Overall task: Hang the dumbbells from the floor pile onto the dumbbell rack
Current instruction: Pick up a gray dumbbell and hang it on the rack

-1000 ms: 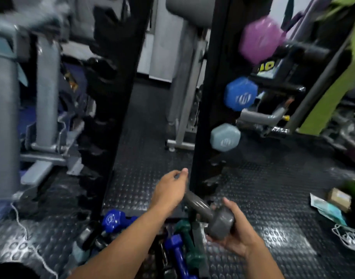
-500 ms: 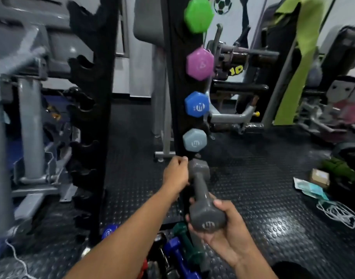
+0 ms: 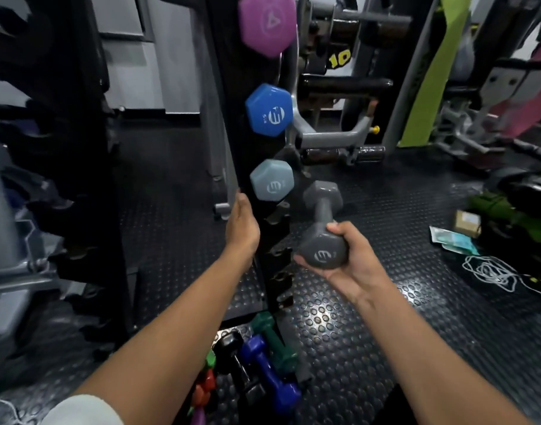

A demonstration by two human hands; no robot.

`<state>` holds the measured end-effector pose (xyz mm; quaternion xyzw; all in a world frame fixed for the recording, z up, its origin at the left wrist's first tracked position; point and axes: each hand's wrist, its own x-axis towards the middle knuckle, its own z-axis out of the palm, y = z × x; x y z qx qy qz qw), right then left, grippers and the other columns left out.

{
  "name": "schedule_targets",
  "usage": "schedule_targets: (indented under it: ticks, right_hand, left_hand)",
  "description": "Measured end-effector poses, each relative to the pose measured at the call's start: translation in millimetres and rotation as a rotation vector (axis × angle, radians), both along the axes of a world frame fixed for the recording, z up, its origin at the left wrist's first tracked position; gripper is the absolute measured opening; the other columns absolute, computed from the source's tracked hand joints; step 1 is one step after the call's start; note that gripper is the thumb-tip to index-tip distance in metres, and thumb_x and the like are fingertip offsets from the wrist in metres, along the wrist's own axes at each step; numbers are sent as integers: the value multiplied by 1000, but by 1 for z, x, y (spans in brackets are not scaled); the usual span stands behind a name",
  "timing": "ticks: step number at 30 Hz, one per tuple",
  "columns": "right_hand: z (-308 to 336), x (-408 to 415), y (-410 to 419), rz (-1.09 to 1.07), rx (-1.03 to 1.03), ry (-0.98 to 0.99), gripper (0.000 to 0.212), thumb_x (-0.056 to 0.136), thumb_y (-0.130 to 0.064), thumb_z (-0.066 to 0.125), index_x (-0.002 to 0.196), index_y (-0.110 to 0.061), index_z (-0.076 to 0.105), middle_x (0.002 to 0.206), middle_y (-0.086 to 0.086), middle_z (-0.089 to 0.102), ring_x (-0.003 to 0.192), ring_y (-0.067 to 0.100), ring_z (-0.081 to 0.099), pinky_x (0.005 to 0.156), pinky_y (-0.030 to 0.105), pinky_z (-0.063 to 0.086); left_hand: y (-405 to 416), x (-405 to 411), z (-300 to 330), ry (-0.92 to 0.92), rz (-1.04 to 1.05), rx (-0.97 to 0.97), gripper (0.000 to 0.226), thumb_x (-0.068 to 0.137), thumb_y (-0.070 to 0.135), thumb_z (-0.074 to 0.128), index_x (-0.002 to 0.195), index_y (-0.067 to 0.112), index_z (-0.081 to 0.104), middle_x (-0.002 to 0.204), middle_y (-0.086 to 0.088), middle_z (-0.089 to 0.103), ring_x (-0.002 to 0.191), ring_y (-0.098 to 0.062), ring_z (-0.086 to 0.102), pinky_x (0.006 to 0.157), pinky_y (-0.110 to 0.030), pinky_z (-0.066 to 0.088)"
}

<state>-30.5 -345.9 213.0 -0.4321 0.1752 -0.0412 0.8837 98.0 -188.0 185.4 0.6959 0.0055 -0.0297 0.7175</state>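
Dumbbell (image 3: 322, 233) gripped by one end in right hand (image 3: 349, 259), left hand (image 3: 242, 227) loose on rack (image 3: 226, 118): could tip, miss cradle, drop onto floor pile (image 3: 260, 372).

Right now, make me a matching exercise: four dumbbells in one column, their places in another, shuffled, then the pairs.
Things:
1. dark grey dumbbell
2. pale blue dumbbell
3. purple dumbbell
4. dark blue dumbbell

Places:
A. highest visible on the rack
B. in the floor pile
C. held in the right hand
D. lowest hung on the rack

Pairs: 1-C, 2-D, 3-A, 4-B
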Motion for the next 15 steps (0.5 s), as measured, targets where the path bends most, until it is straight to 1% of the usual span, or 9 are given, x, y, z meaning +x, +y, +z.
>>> schedule_targets:
  ticks: [1,3,4,6,8,9,10,13,15]
  right_hand:
    - [3,14,-5,11,-41,18,21,92,-20,64,110,-10,64,95,14,71,91,30,69,100,63,54]
    - [4,45,-14,39,-63,37,21,93,-22,61,108,-8,65,89,12,71,81,26,69,86,49,56]
    - [2,58,-17,55,-49,26,22,93,-21,61,107,-6,66,90,14,71,80,26,68,81,43,55]
    - [-4,80,-21,83,-42,1,25,91,-21,63,99,-2,76,95,17,70,83,28,67,81,40,52]
    - [-15,99,-22,127,-54,-27,27,90,-22,63,92,-4,83,99,19,70,84,28,67,82,39,51]
    - [-21,106,-20,149,-56,-35,28,89,-22,63,94,-4,82,99,18,70,84,28,67,81,39,52]
    - [-26,112,-19,175,-40,-46,29,87,-23,63,102,-3,79,100,18,70,84,28,68,79,38,53]
    - [-37,127,-14,232,-19,-91,57,80,-20,65,134,-3,63,111,19,69,88,28,70,74,37,59]
    - [-38,133,-15,264,-79,-86,70,79,-23,66,145,-1,57,118,20,67,91,28,69,77,38,58]
  left_hand:
    - [-1,6,-4,-5,17,-49,58,112,57,24,167,36,29,172,8,31,158,-17,30,127,-35,26]
    - [-6,17,-12,-19,20,-117,59,111,60,25,165,39,33,170,10,35,157,-14,33,129,-41,28]
    - [-6,18,-15,-26,11,-132,61,109,64,26,164,41,34,170,11,36,156,-13,34,129,-43,29]
    - [-6,23,-20,-39,1,-142,66,102,73,27,161,45,37,168,13,38,154,-11,36,128,-44,31]
    - [-3,29,-23,-69,0,-147,76,91,83,30,157,48,42,164,16,44,151,-9,41,127,-44,34]
    - [-2,31,-25,-79,0,-148,81,85,88,33,156,49,44,162,17,47,150,-8,43,126,-43,35]
    - [-1,33,-27,-83,3,-156,83,81,90,35,154,50,46,160,17,49,149,-8,44,125,-43,36]
    - [-2,35,-31,-75,23,-188,83,79,89,38,151,50,50,157,16,53,147,-9,48,123,-44,39]
    - [-3,35,-32,-81,37,-189,81,80,90,37,149,52,52,156,16,54,146,-9,49,123,-44,39]
